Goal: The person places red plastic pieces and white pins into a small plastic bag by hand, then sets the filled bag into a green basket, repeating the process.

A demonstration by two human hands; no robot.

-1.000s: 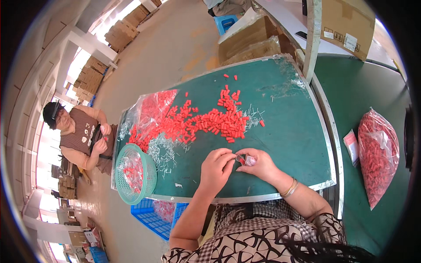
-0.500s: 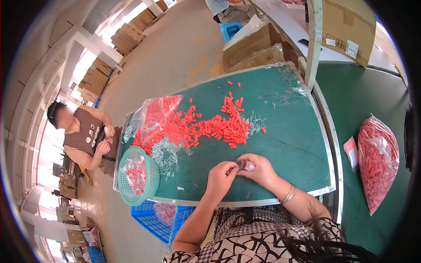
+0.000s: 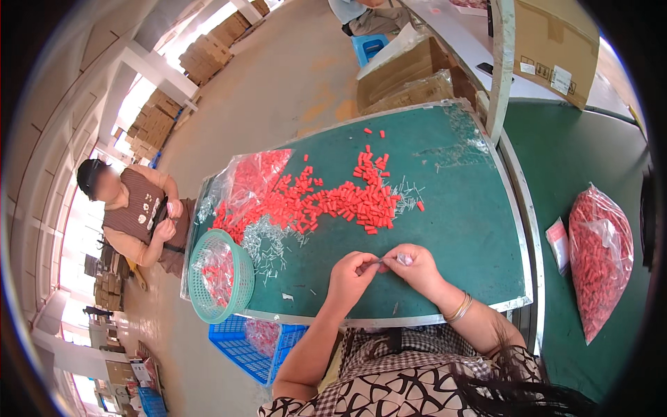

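Drawn together at the fingertips, my left hand (image 3: pixel 351 276) pinches the edge of a small crumpled clear plastic bag (image 3: pixel 404 259), and my right hand (image 3: pixel 418 271) curls closed around its body, over the near part of the green tabletop (image 3: pixel 465 236). At far left stands a round pale-green plastic basket (image 3: pixel 246 278); then come a large clear plastic bag (image 3: pixel 258 174) of red pieces, thin silvery pins (image 3: pixel 264 244), heaped small red cylinders (image 3: pixel 372 207) and, well apart at right, a bulging clear sack (image 3: pixel 599 260) of red pieces.

White labels (image 3: pixel 561 80) on cardboard box (image 3: pixel 556 38), printed symbols (image 3: pixel 544 71) beside, wording unreadable
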